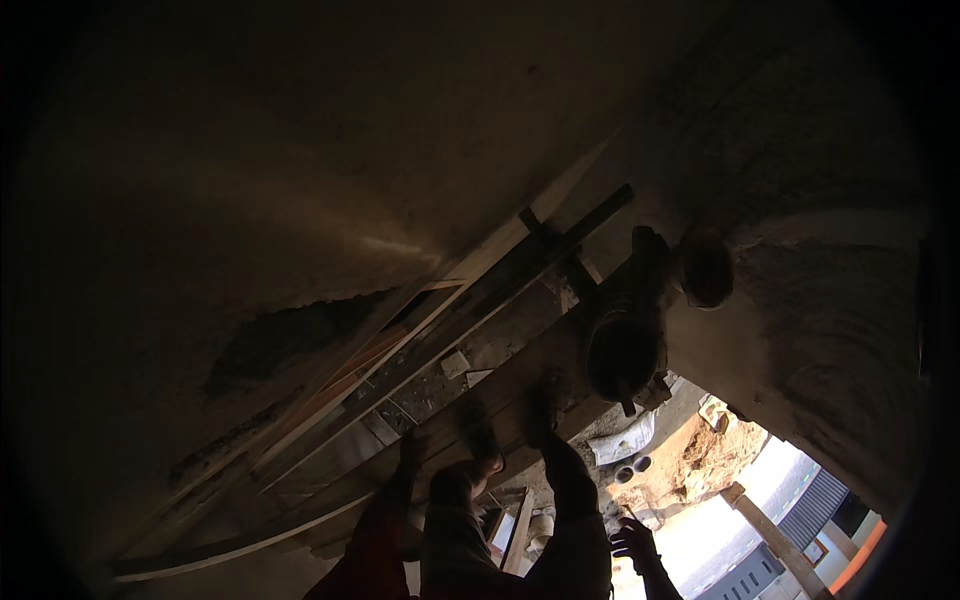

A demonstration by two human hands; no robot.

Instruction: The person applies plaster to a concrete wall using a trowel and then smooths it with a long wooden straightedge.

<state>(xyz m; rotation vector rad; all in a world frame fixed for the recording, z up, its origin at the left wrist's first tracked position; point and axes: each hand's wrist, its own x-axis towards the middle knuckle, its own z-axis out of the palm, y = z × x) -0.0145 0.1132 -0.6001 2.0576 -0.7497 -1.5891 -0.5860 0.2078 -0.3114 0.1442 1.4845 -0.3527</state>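
Note:
Much of the scene is very dark. My left hand (411, 452) hangs beside my leg, close to the wooden plank under my feet; its fingers are lost in shadow. At the lower right, my right hand (632, 541) shows as a dark outline with its fingers apart, holding nothing that I can make out. My bare legs (570, 480) come down to the wide plank (390, 470), where both feet rest. Ahead of my feet, a dark bucket (622, 355) stands on the plank. Beyond it is a rounded dark thing (706, 266), too dim to name.
A brown wall (300, 160) with a darker patch (300, 340) rises on the left. Long beams (450, 320) run beside the plank, with gaps showing rubble far below. At lower right lie sunlit sandy ground (690, 460), two small buckets (633, 468) and a post (765, 525).

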